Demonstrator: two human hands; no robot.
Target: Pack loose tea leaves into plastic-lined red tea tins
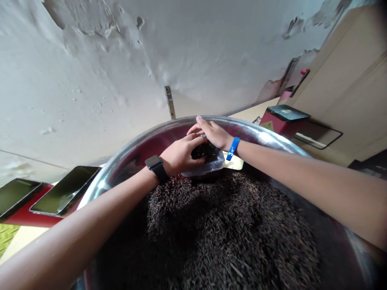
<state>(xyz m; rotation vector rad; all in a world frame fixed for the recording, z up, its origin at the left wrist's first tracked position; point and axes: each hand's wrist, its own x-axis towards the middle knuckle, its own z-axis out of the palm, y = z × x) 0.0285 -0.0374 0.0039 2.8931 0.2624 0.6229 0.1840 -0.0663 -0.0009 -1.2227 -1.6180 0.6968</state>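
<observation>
A large metal basin [111, 163] holds a heap of dark, thin, dried leaves that look like loose tea [236, 225]. Above the heap, near the basin's far side, is a clear plastic bag [208, 168] with dark leaves in it. My left hand [181, 155], with a black watch at the wrist, curls its fingers and thumb around the bag's mouth. My right hand [214, 133] lies against the bag's far right side, fingers stretched and thumb raised; its palm is hidden. A pale yellow piece [234, 162] shows under the right wrist.
Red boxes with dark glossy tops stand on the left [68, 193] and a similar red box [284, 117] at the right. Behind the basin rises a wall [121, 80] with peeling paint. A metal strip [169, 102] stands upright beyond the rim.
</observation>
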